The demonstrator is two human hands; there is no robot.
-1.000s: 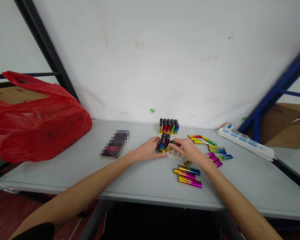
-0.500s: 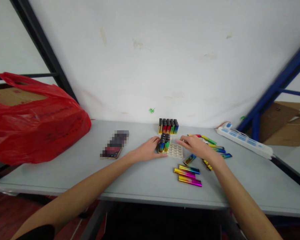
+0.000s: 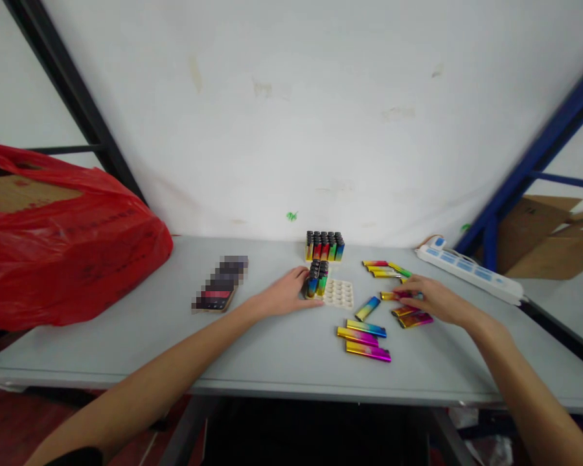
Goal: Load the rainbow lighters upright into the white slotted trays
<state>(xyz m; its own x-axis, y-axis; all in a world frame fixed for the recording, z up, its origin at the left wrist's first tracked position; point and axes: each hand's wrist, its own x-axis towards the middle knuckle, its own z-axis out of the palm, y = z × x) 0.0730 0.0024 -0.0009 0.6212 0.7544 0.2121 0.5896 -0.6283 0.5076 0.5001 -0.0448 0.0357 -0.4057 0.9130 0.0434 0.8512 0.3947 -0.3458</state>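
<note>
"While the left hand [image 3: 287,292] clasps its filled end, what's in the white plastic tray [image 3: 341,295]?"

"Upright black-topped, multicoloured lighters [image 3: 317,279] at left; bare round sockets at right."

"Room?"

"Gray tabletop [image 3: 282,349] between tray and front edge."

"Right hand [image 3: 412,292]?"

"Fingertips touching a flat-lying, gold-ended lighter [image 3: 387,296], right of the tray; I can't tell if it's gripped."

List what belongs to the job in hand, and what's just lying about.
Job in hand:
part-filled tray, at the left hand
loose lighters, one at the right hand
upright lighters by the wall

Lying about:
phone
red bag
power strip
cardboard box
</note>
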